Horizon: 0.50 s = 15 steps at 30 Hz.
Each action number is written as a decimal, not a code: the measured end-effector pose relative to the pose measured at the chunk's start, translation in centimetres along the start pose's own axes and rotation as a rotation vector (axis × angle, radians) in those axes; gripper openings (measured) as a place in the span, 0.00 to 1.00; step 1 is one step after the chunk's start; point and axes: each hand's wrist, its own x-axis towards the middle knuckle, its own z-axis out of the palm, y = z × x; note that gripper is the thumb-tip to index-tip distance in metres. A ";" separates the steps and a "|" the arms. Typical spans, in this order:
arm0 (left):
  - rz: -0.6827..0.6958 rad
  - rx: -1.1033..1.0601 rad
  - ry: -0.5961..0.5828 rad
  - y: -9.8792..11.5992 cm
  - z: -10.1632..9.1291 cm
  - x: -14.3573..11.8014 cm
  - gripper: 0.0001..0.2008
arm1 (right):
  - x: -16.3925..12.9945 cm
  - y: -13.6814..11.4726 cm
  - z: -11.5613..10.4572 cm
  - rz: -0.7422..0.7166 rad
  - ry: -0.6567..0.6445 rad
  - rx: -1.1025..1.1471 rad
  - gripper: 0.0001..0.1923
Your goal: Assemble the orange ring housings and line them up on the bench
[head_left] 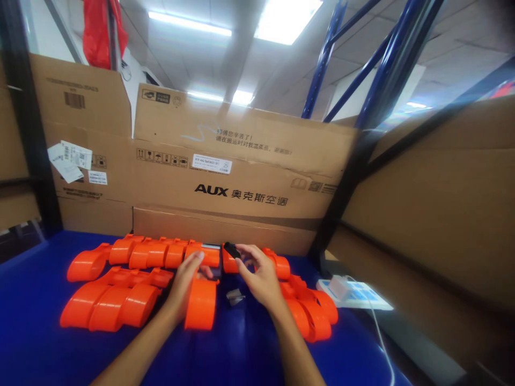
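My left hand (185, 284) is closed around the upper part of an orange plastic ring-shaped piece (201, 305), whose rounded band hangs below my fingers. Part of my grip is hidden behind the piece. My right hand (259, 273) pinches a short black cylinder (232, 250) between thumb and fingers, tilted, just right of my left hand. Between my hands, a small crumpled greyish scrap (235, 296) lies on the blue table surface (241, 348). A dark object with a light strip (211, 246) shows partly behind my left hand, its kind unclear.
More orange ring-shaped pieces stand in rows on the left (108, 308) and right (309, 316). Behind them rises a cardboard wall (241, 171) with printed text. A white power strip (362, 295) with a plugged-in adapter (340, 287) and cable sits at the right edge.
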 end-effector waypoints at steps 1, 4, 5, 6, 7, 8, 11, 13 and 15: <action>0.038 0.034 0.011 -0.2 0.2 -0.1 0.20 | 0.0 -0.2 -0.1 -0.035 0.007 0.013 0.15; 0.112 0.117 0.011 -0.5 0.7 -0.4 0.20 | -0.1 -0.8 -0.2 -0.132 -0.014 0.010 0.13; 0.122 0.138 -0.001 -0.6 0.8 -0.5 0.20 | -0.2 -0.8 -0.1 -0.159 -0.029 0.000 0.13; 0.131 0.163 -0.016 -0.6 0.9 -0.5 0.21 | -0.3 -0.9 0.1 -0.182 -0.044 -0.007 0.12; 0.138 0.189 -0.033 -0.6 0.9 -0.6 0.21 | -0.4 -0.9 0.2 -0.200 -0.055 -0.011 0.12; 0.143 0.215 -0.052 -0.6 0.9 -0.7 0.22 | -0.5 -0.9 0.4 -0.214 -0.059 -0.011 0.12; 0.140 0.276 -0.094 -0.6 0.9 -0.8 0.23 | -0.6 -0.9 0.8 -0.232 -0.054 -0.003 0.12; 0.131 0.293 -0.105 -0.6 0.9 -0.9 0.23 | -0.6 -1.0 1.0 -0.232 -0.052 0.005 0.13; 0.122 0.295 -0.106 -0.6 0.9 -0.9 0.23 | -0.6 -1.1 1.1 -0.232 -0.045 0.014 0.12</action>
